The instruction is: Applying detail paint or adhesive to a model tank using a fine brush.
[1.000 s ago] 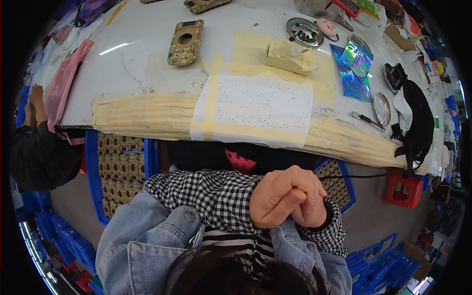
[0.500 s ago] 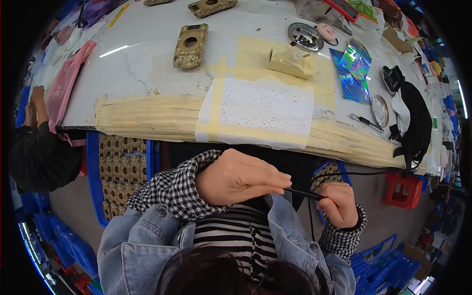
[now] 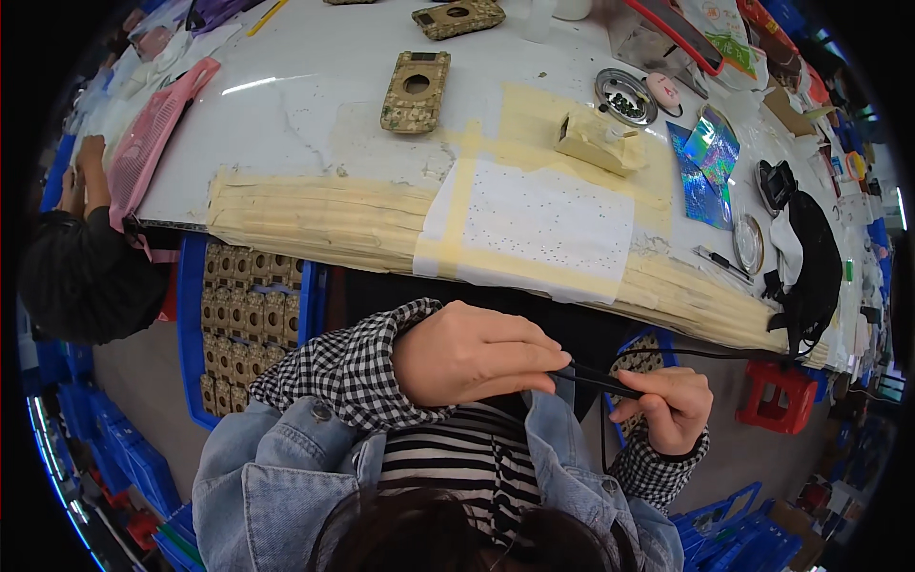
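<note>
In front of my body, my right hand (image 3: 672, 405) grips a slim black pair of tweezers (image 3: 605, 380), its thumb and fingers wrapped round the right end. The fingers of my left hand (image 3: 481, 355) are stretched and pressed together, thumb underneath, pinching at the other end; the tips are hidden there. Beyond my hands, at the table's front edge, a white sheet (image 3: 548, 224) dotted with tiny specks is taped down. A camouflage-patterned case (image 3: 416, 92) with a round hole lies farther back on the table.
A tape-wrapped block (image 3: 596, 141), a round metal dish (image 3: 626, 97) of dark green bits and shiny blue film (image 3: 703, 167) lie at the right. A blue crate (image 3: 193, 324) of similar cases stands low left; a red stool (image 3: 777, 396) stands right. Another person's arm (image 3: 91, 172) rests at far left.
The view has shifted, so the table things sit farther right. My right hand's fingers have loosened from a fist into a pinch on the tweezers, and the two prongs show more apart.
</note>
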`<state>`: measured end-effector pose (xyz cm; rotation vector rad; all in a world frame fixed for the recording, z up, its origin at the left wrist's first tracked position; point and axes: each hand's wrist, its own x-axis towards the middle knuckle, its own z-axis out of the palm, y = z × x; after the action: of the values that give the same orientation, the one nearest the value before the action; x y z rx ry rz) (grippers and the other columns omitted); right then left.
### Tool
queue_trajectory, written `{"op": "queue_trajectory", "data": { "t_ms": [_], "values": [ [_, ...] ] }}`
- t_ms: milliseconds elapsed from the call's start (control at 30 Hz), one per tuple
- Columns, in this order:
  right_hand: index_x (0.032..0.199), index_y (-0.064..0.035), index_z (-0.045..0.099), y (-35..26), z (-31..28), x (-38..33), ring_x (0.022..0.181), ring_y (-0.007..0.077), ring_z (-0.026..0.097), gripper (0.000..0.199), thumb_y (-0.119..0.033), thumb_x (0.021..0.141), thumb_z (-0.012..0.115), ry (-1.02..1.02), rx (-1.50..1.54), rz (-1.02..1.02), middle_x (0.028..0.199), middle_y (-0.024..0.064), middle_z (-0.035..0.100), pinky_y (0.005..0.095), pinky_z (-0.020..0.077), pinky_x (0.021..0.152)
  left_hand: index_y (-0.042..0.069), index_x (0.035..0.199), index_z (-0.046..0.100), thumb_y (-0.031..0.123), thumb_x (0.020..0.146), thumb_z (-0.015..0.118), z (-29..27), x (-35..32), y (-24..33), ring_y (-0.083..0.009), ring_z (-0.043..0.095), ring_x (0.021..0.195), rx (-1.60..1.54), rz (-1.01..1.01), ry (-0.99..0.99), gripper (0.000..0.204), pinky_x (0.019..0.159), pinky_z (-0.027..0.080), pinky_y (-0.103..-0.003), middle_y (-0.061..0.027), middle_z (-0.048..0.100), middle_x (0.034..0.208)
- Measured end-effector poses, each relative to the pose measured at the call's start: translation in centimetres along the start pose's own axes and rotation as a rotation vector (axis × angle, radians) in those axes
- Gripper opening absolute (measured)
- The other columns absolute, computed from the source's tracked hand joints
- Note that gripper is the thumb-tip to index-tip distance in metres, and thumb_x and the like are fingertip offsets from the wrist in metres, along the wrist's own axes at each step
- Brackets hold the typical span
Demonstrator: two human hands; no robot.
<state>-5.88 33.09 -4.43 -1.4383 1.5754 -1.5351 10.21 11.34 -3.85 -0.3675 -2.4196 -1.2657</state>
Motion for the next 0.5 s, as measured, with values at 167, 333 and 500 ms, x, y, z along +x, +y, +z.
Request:
{"op": "queue_trajectory", "data": {
  "t_ms": [167, 333, 500],
  "values": [
    [0.093, 0.0065, 0.066, 0.7, 0.9, 0.1, 0.047, 0.014, 0.059, 0.025, -0.017, 0.086, 0.06, 0.077, 0.322, -0.091, 0.056, 0.0083, 0.063, 0.0219, 0.0437, 0.044, 0.002, 0.099, 0.065, 0.005, 0.074, 0.072, 0.4, -0.4, 0.1, -0.0186, 0.065, 0.066, -0.006, 0.062, 0.037, 0.026, 0.056, 0.054, -0.026, -0.0089, 0.064, 0.082],
    [0.082, 0.0029, 0.066, 1.2, 3.6, 2.3, 0.045, 0.0133, 0.054, 0.037, -0.034, 0.084, 0.065, 0.061, 0.384, -0.197, 0.052, 0.0042, 0.056, 0.0233, 0.0384, 0.041, 0.001, 0.097, 0.065, 0.004, 0.073, 0.072, 2.1, 0.4, 0.7, -0.0168, 0.063, 0.062, -0.041, 0.136, 0.149, 0.024, 0.052, 0.052, -0.025, -0.0074, 0.063, 0.078],
    [0.068, -0.0002, 0.064, 0.8, 4.1, 3.1, 0.045, 0.0172, 0.051, 0.043, -0.036, 0.09, 0.054, 0.086, 0.241, -0.207, 0.053, 0.0056, 0.055, 0.0276, 0.0374, 0.041, 0.001, 0.089, 0.065, 0.007, 0.073, 0.074, 1.8, 0.0, 0.4, -0.0159, 0.059, 0.055, 0.038, 0.132, 0.142, 0.02, 0.046, 0.047, -0.025, -0.0062, 0.06, 0.071]
  ]
}}
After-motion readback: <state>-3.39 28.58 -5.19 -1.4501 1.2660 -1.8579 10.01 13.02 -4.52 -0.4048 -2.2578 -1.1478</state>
